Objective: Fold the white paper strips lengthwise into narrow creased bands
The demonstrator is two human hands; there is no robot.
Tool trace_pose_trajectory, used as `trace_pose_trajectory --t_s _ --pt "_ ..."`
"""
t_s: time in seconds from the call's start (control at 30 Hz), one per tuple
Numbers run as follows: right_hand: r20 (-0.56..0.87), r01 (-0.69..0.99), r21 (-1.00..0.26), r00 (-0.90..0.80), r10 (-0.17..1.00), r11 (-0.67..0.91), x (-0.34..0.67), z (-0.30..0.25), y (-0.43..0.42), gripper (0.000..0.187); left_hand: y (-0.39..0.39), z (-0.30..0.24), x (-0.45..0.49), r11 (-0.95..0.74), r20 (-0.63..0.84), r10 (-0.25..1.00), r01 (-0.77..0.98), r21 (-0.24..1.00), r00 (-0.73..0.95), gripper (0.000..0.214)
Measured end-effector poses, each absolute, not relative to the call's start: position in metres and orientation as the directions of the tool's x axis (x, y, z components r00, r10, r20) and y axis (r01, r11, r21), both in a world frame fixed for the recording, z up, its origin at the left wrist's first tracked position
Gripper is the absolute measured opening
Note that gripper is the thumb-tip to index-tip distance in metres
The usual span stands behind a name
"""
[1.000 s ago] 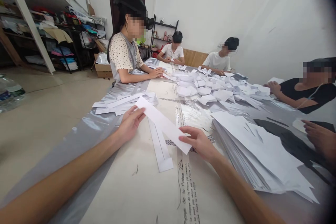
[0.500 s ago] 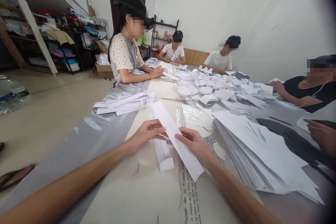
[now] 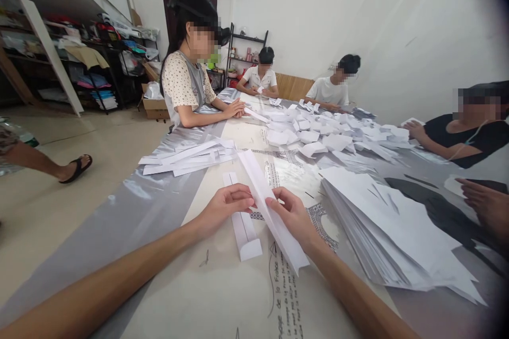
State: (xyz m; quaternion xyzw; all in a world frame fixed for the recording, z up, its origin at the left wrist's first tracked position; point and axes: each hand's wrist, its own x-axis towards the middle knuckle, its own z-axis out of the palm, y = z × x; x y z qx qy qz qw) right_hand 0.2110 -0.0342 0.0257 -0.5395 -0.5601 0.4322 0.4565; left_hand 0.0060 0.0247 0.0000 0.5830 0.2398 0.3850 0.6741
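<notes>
A long white paper strip [image 3: 284, 241] with a lengthwise crease is held slantwise above the table between my two hands. My left hand [image 3: 229, 202] pinches its left edge near the middle, thumb on top. On the opposite edge my right hand [image 3: 292, 214] grips it, thumb on the paper and fingers behind. Beneath my left hand a second folded strip [image 3: 248, 249] lies on the tablecloth, its near end turned over. Farther off to the left is a pile of folded strips [image 3: 186, 158].
A thick stack of white sheets [image 3: 389, 222] lies to the right. Many small folded papers [image 3: 314, 135] cover the far part of the printed tablecloth [image 3: 191, 286]. Several people sit around the table. A walking person's leg [image 3: 43, 163] shows at left.
The strip in my hands has gone from flatter to creased along its length, with its edge raised. A person's leg has come into view at the left.
</notes>
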Motion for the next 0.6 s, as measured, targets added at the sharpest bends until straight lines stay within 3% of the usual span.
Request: trace_pose_trajectory --t_s 0.13,0.3,0.43,0.6 --pt "0.021 0.114 -0.993 -0.069 0.997 0.028 0.208 0.023 -0.034 0.036 0.023 0.002 0.005 -0.042 0.116 0.724 -0.124 0.991 0.680 0.029" --pt "-0.070 -0.069 -0.995 -0.103 0.992 -0.077 0.215 0.024 -0.034 0.041 0.027 0.001 0.003 0.027 0.077 0.805 -0.165 0.986 0.588 0.029" --pt "0.000 -0.021 -1.000 -0.059 0.998 -0.002 0.217 0.024 -0.036 0.038 0.030 -0.001 0.003 0.048 0.065 0.816 -0.179 0.983 0.575 0.029" --pt "0.023 0.020 -0.999 -0.155 0.988 0.027 0.203 0.018 -0.038 0.035 0.025 0.003 0.004 -0.029 0.109 0.779 -0.138 0.990 0.617 0.028"
